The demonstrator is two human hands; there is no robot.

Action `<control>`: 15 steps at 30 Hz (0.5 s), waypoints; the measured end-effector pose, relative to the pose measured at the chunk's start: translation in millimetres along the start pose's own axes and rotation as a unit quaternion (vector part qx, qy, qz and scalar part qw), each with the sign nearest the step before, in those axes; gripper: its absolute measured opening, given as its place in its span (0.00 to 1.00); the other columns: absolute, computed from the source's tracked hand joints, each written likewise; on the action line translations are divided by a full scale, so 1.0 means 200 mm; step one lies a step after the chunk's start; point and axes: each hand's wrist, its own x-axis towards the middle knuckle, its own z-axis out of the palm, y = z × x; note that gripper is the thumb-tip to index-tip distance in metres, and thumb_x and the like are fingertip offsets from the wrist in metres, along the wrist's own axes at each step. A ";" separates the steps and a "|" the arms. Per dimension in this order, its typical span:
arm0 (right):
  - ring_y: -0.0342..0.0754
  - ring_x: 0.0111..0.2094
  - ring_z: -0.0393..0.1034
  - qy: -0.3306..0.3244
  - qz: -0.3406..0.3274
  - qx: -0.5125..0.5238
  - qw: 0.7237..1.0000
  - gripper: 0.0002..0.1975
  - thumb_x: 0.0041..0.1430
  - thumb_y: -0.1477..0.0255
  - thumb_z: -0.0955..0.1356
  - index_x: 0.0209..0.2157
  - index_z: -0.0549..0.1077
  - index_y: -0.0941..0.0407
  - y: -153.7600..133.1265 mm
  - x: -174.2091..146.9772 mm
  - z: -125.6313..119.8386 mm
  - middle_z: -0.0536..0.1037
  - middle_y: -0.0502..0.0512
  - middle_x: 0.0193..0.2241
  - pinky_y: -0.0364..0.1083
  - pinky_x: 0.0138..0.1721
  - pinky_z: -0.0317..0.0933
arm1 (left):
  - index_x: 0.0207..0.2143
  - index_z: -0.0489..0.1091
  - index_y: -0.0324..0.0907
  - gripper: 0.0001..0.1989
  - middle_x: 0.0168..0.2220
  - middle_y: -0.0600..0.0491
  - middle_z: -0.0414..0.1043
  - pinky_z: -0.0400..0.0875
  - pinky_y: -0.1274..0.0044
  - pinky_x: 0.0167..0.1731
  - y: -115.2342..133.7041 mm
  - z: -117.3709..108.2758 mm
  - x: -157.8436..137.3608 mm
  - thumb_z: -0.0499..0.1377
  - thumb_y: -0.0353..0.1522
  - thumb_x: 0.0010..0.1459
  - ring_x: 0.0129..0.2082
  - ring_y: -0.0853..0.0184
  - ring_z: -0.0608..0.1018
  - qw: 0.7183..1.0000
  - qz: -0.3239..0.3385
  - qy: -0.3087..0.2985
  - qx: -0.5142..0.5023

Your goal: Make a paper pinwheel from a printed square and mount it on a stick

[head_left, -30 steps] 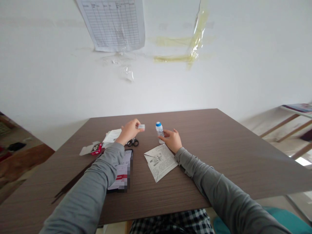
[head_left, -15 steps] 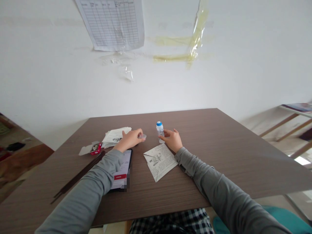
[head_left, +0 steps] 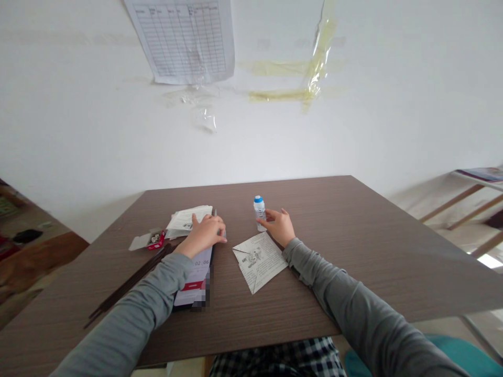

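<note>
My right hand (head_left: pixel 280 226) holds a small clear bottle (head_left: pixel 260 213) with a blue top between thumb and fingers, and the bottle stands upright on the table. My left hand (head_left: pixel 205 233) hovers over the upper end of the phone (head_left: pixel 193 285), its fingers curled down around a small translucent piece that looks like a clear cap (head_left: pixel 224 233), mostly hidden by the fingers. In front of the bottle lies a folded printed paper (head_left: pixel 260 262), close to my right wrist.
Left of my left hand lie a stack of printed papers (head_left: pixel 184 220) and an open red box (head_left: pixel 157 240) of small metal pieces. Long dark sticks (head_left: pixel 126 288) run beside the phone. A white wall (head_left: pixel 275 146) rises behind the table (head_left: pixel 326 293).
My left hand has moved left and slightly toward me, away from the bottle, with the translucent piece in its fingers. My right hand stays on the bottle.
</note>
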 end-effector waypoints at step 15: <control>0.63 0.53 0.98 0.000 0.004 0.017 1.000 0.12 0.73 0.66 0.85 0.56 0.94 0.48 0.02 0.00 0.01 1.00 0.57 0.48 0.76 0.90 0.58 | 0.34 0.84 0.48 0.11 0.70 0.44 0.90 0.58 0.19 0.83 0.00 -0.06 -0.01 0.82 0.31 0.63 0.79 0.31 0.81 0.999 -0.028 0.014 -0.009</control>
